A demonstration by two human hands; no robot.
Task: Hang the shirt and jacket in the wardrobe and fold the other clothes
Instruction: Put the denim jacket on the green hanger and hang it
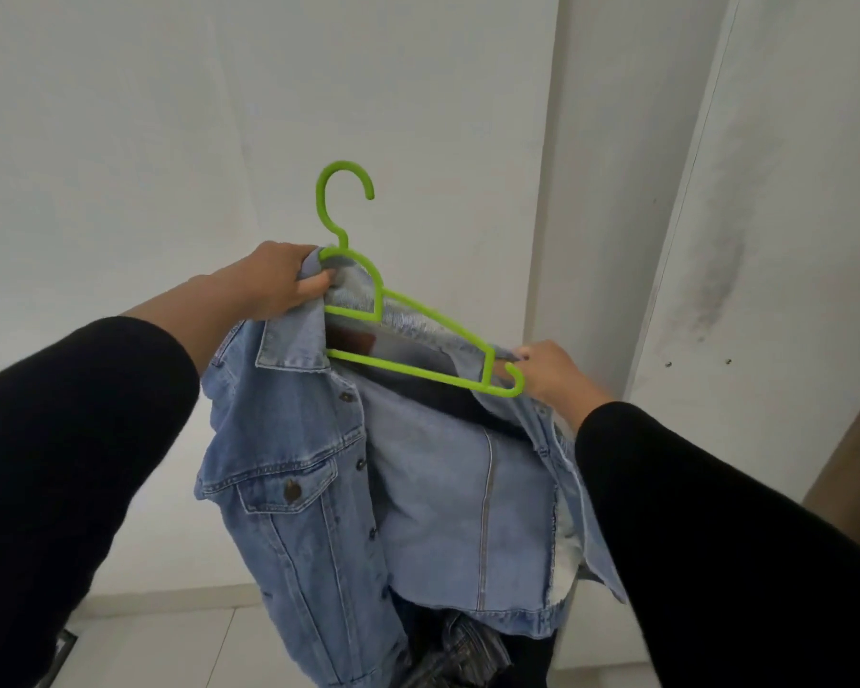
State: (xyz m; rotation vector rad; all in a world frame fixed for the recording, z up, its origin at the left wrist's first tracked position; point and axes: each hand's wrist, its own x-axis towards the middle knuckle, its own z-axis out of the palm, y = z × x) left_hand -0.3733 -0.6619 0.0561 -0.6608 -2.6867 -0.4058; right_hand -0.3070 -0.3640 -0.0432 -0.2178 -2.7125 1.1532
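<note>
A light blue denim jacket (309, 469) hangs open in front of me, held up in the air. A bright green plastic hanger (433, 330) sits inside its collar, hook pointing up. My left hand (281, 283) grips the jacket's collar together with the hanger's left shoulder. My right hand (554, 372) pinches the jacket's other shoulder at the hanger's right end. The jacket's lower hem drops toward the bottom of the view, where more dark and checked clothes (460, 648) lie partly hidden behind it.
A white wall (170, 116) fills the background. To the right stand a white upright panel (602, 191) and a scuffed white door (765, 240). A pale tiled floor (180, 643) shows at the lower left.
</note>
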